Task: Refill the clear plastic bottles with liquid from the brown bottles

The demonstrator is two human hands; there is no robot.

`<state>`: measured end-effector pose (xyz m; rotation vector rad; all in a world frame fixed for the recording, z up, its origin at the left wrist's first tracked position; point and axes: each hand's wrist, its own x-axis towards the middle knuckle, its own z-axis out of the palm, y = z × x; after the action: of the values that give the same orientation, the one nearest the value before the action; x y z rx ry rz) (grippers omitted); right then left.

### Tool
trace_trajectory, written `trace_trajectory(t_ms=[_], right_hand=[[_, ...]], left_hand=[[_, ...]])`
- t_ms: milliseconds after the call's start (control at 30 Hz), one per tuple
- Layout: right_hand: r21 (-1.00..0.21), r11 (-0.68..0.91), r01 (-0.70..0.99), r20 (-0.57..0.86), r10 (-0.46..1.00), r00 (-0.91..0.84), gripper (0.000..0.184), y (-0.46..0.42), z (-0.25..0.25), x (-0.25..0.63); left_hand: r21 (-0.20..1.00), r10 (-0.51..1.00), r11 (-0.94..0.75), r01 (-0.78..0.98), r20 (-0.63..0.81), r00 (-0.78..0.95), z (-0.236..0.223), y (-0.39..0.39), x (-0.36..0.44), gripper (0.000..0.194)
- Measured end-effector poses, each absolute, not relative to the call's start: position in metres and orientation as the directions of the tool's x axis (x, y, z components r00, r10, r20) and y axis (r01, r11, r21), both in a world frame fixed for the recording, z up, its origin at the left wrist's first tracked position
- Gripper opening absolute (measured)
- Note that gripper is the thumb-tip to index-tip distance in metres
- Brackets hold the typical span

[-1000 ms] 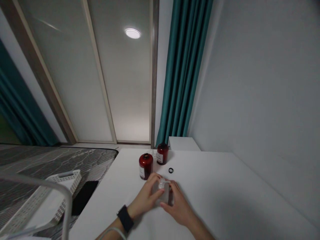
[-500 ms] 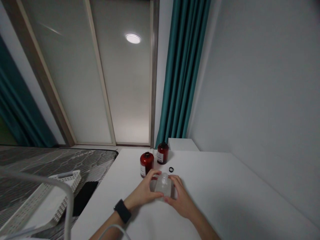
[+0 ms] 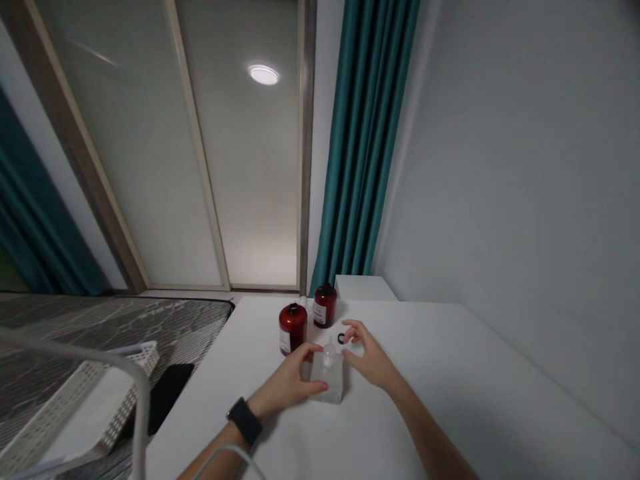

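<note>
A clear square plastic bottle (image 3: 327,379) with a narrow neck stands on the white table (image 3: 430,400). My left hand (image 3: 287,380) grips it from the left side. My right hand (image 3: 363,350) is off the bottle, fingers apart, just right of a small black ring (image 3: 341,339) lying on the table; I cannot tell whether they touch it. Behind the clear bottle stand two dark red bottles with white labels, the nearer (image 3: 293,329) close to my left fingers and the farther (image 3: 325,305) beyond it.
A white plastic basket (image 3: 120,393) and a black flat device (image 3: 167,393) lie left of the table on a grey marble-patterned surface. A white rail (image 3: 75,352) crosses the lower left. A white box (image 3: 363,288) stands behind the table, and a wall runs along its right side.
My right hand has let go of the clear bottle and moved up and right, next to the black ring. My left hand stays on the bottle.
</note>
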<state>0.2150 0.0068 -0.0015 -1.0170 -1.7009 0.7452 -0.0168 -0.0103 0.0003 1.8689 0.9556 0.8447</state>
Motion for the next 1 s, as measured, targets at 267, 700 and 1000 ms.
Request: trace_trajectory(t_ms=[267, 700, 1000], right_hand=[[-0.877, 0.457, 0.147, 0.455, 0.889, -0.054, 0.058, -0.016, -0.021, 0.190], [-0.905, 0.415, 0.092, 0.397, 0.903, -0.161, 0.069, -0.030, -0.011, 0.179], [-0.897, 0.435, 0.079, 0.417, 0.892, -0.175, 0.070, -0.028, -0.013, 0.179]], left_hand=[[0.885, 0.897, -0.325, 0.332, 0.177, 0.405, 0.004, -0.017, -0.006, 0.051], [0.895, 0.887, -0.335, 0.295, 0.195, 0.418, -0.008, -0.011, -0.010, 0.056], [0.887, 0.877, -0.352, 0.299, 0.201, 0.437, -0.006, -0.010, -0.011, 0.055]])
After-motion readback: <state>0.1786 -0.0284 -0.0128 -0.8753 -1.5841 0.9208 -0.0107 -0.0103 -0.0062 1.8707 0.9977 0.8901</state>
